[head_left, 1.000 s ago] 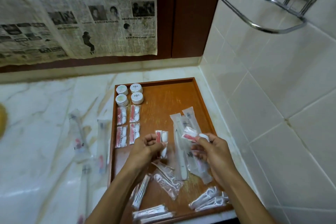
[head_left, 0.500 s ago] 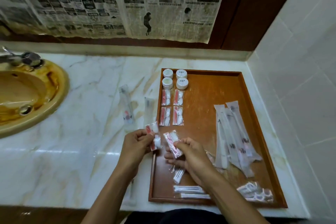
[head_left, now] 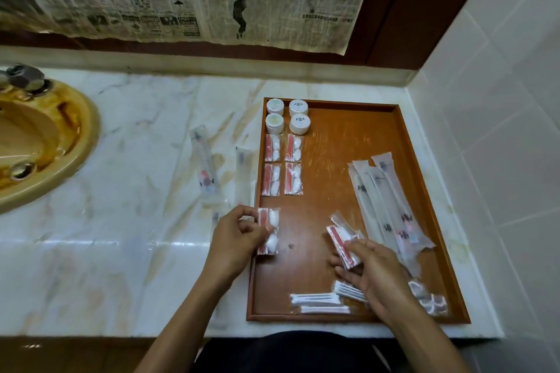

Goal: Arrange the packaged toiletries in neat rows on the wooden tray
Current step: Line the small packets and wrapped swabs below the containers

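Red-and-white sachet (head_left: 268, 230) pinched by left hand (head_left: 235, 236) over wooden tray (head_left: 333, 142) left rim, long axis front-to-back; lower edge blurred. Right hand (head_left: 374, 272) fingers pinch second sachet (head_left: 344, 244), angled, partly hidden. Four sachets (head_left: 283, 165) in rows below four jars (head_left: 288, 119). Long packets (head_left: 391, 209) right, overlapping.

Both forearms are bare to the bottom edge of the view, with no sleeve showing. The left hand (head_left: 235, 235) and right hand (head_left: 374, 277) are bare. Dark clothing (head_left: 281, 351) covers the torso between the arms.
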Available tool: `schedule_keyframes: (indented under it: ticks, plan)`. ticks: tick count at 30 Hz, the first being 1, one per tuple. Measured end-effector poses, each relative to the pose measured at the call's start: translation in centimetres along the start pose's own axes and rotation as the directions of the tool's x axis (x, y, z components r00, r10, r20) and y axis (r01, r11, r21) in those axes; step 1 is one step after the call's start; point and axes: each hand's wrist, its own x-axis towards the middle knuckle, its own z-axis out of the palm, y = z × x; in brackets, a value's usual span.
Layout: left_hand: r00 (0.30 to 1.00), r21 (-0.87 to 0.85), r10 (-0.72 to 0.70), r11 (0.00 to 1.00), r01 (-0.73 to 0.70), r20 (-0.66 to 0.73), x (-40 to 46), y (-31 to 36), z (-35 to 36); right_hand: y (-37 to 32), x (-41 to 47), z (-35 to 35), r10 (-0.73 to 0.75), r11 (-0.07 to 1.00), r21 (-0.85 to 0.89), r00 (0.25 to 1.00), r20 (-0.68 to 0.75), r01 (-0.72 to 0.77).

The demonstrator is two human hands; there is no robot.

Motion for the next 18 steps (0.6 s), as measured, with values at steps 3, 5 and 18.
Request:
schedule_keyframes:
  ticks: [3,5,18]
  plan:
    - [0.999,0.018,0.032,0.999,-0.032,0.012,-0.2,0.6,0.2,0.1,0.2,0.8,-0.041,0.996,-0.085,0.999,-0.013,0.040]
    - [0.997,0.041,0.082,0.996,-0.082,0.001,-0.3,0.6,0.4,0.2,0.3,1.9,-0.076,0.984,-0.160,0.997,0.024,0.079]
    - [0.824,0.818,0.535,0.380,-0.432,0.186,0.5,-2.5,1.8,1.5,2.2,3.4,-0.562,0.111,-0.855,0.741,0.367,0.507]
